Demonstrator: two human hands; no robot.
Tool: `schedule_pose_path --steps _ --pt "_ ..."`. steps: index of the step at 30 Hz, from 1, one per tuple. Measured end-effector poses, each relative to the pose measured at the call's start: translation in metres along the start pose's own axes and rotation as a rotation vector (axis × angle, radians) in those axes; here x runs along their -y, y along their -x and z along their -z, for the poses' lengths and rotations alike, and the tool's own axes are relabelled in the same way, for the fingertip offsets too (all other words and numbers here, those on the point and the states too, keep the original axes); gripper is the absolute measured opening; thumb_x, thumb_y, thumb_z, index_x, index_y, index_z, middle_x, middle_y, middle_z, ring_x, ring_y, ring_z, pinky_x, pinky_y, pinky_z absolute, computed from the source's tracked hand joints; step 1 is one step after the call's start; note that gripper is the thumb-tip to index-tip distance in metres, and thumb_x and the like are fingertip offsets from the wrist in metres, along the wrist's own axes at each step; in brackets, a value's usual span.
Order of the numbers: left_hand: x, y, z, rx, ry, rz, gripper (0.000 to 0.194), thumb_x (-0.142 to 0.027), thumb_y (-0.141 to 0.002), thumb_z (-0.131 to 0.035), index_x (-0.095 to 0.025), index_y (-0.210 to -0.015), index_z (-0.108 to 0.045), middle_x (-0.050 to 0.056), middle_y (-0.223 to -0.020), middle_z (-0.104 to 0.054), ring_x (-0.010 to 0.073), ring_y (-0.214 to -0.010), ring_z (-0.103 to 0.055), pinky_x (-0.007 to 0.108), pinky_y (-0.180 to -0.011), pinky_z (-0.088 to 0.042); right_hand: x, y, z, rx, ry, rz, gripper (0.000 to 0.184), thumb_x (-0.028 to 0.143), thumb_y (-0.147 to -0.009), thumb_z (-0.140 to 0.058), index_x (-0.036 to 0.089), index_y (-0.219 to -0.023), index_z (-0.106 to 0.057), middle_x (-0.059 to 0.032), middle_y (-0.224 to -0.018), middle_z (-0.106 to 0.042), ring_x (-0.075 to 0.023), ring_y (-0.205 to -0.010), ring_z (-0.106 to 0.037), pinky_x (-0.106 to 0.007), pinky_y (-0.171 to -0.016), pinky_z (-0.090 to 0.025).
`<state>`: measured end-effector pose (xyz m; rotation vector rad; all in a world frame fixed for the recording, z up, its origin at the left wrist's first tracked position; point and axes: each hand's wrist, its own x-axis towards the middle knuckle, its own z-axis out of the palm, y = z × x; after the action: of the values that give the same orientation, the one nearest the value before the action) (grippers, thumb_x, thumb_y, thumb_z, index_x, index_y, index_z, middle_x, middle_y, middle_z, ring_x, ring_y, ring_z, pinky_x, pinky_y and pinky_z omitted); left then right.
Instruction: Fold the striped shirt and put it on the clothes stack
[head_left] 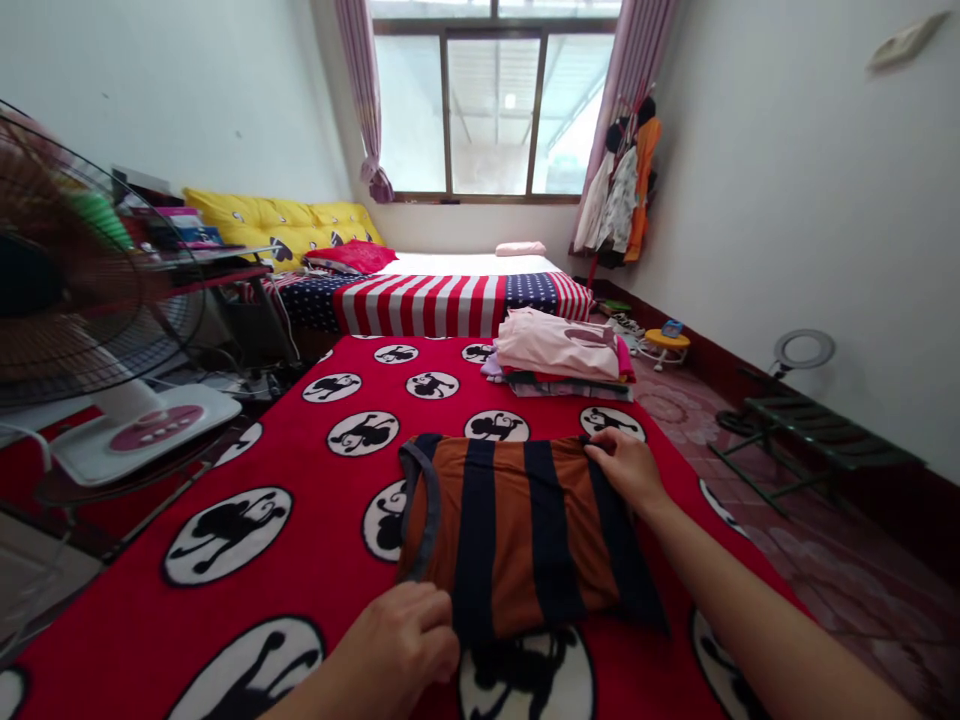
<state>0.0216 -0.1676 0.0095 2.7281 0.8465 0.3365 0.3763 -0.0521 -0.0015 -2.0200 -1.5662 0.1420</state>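
A brown and navy striped shirt (pixel 517 530) lies folded over on the red blanket, its grey-edged end to the left. My right hand (pixel 626 465) pinches the shirt's far right corner between thumb and fingers. At the near left corner, my left hand (pixel 409 635) is closed with its fingers curled against the cloth; its fingertips are partly hidden. The red blanket (pixel 300 540) under the shirt carries white ovals with black monkey figures. Just beyond the shirt sits a stack of folded clothes (pixel 559 345), with a pale pink garment on top.
An electric fan (pixel 142 430) stands close on the left beside a cluttered desk (pixel 217 265). Another bed with a striped, starred cover (pixel 427 300) is under the window. To the right are a green folding stool (pixel 825 430), a ring light (pixel 804 348) and a yellow stool (pixel 666 340).
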Motion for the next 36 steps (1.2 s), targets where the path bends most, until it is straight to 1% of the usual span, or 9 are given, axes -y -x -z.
schedule_pose_path --steps 7,12,15,21,26,29,31,33,36 --pt "0.0 0.01 0.013 0.116 0.003 0.092 0.016 -0.009 -0.081 -0.054 -0.02 -0.069 -0.056 0.0 -0.076 -0.06 0.014 -0.069 -0.052 0.026 -0.061 -0.036 0.006 0.011 0.0 0.005 0.108 0.021 0.018 0.033 -0.083 -0.055 0.021 -0.093 -0.064 -0.0055 -0.092 -0.068 -0.0226 -0.086 -0.063 -0.028 -0.063 -0.039" --pt "-0.003 -0.003 0.024 0.015 -0.008 0.185 0.028 -0.011 -0.076 -0.063 -0.024 -0.099 -0.059 0.002 -0.102 -0.062 0.021 -0.095 -0.053 0.032 -0.081 -0.038 0.016 0.016 0.005 -0.059 0.146 0.151 0.039 0.038 -0.083 -0.06 0.019 -0.117 -0.057 -0.0097 -0.115 -0.06 -0.0254 -0.104 -0.057 -0.031 -0.072 -0.043" --pt "0.0 -0.002 0.02 0.102 -0.039 0.184 0.01 -0.01 -0.081 -0.057 -0.02 -0.082 -0.058 0.002 -0.088 -0.063 0.0191 -0.083 -0.053 0.031 -0.073 -0.037 0.015 0.018 0.003 0.04 0.115 0.211 0.025 0.034 -0.084 -0.059 0.023 -0.106 -0.065 -0.0051 -0.108 -0.061 -0.0219 -0.099 -0.059 -0.028 -0.07 -0.043" --pt "0.006 0.013 0.016 0.184 -0.058 0.127 0.012 -0.013 -0.085 -0.055 -0.018 -0.075 -0.056 0.0 -0.081 -0.063 0.0151 -0.074 -0.054 0.028 -0.068 -0.036 0.013 0.017 0.001 0.049 0.196 0.174 0.02 0.033 -0.088 -0.055 0.025 -0.099 -0.069 -0.0049 -0.102 -0.06 -0.0207 -0.091 -0.059 -0.028 -0.065 -0.041" --pt "-0.013 -0.019 0.038 0.08 -0.036 0.162 0.026 -0.035 -0.09 -0.055 -0.019 -0.07 -0.061 0.002 -0.075 -0.061 0.0166 -0.074 -0.055 0.029 -0.068 -0.039 0.057 0.035 0.007 -0.022 0.288 0.29 0.024 0.023 -0.083 -0.059 0.023 -0.106 -0.067 -0.009 -0.113 -0.06 -0.0264 -0.105 -0.053 -0.038 -0.088 -0.04" --pt "-0.017 -0.064 0.039 -0.143 0.055 0.185 0.033 -0.028 -0.098 -0.034 -0.02 -0.091 -0.065 0.005 -0.092 -0.063 0.0177 -0.088 -0.059 0.03 -0.079 -0.044 0.091 0.059 0.004 0.027 0.158 0.473 0.032 0.025 -0.084 -0.058 0.022 -0.115 -0.061 -0.0083 -0.123 -0.058 -0.024 -0.111 -0.052 -0.037 -0.096 -0.038" --pt "-0.008 -0.087 0.027 -0.261 0.079 0.201 0.033 -0.024 -0.097 -0.034 -0.02 -0.12 -0.057 0.01 -0.121 -0.058 0.0203 -0.111 -0.054 0.034 -0.094 -0.043 0.098 0.078 0.0 0.107 0.137 0.526 0.043 0.03 -0.084 -0.058 0.021 -0.126 -0.055 -0.0098 -0.133 -0.053 -0.0256 -0.12 -0.048 -0.041 -0.103 -0.035" --pt "0.009 -0.093 0.009 -0.245 0.028 0.235 0.055 -0.037 -0.09 -0.05 -0.018 -0.14 -0.039 0.016 -0.145 -0.039 0.028 -0.133 -0.038 0.045 -0.106 -0.034 0.084 0.097 -0.001 0.215 0.173 0.53 0.06 0.039 -0.083 -0.059 0.021 -0.138 -0.044 -0.0111 -0.147 -0.04 -0.0291 -0.133 -0.036 -0.049 -0.109 -0.028" --pt "0.035 -0.074 -0.012 -0.097 -0.071 0.237 0.097 -0.067 -0.071 -0.062 -0.02 -0.148 -0.027 0.017 -0.155 -0.017 0.0365 -0.142 -0.015 0.057 -0.112 -0.018 0.032 0.124 0.013 0.401 0.23 0.501 0.074 0.052 -0.085 -0.053 0.026 -0.148 -0.026 -0.0065 -0.157 -0.018 -0.0281 -0.143 -0.017 -0.055 -0.113 -0.019"
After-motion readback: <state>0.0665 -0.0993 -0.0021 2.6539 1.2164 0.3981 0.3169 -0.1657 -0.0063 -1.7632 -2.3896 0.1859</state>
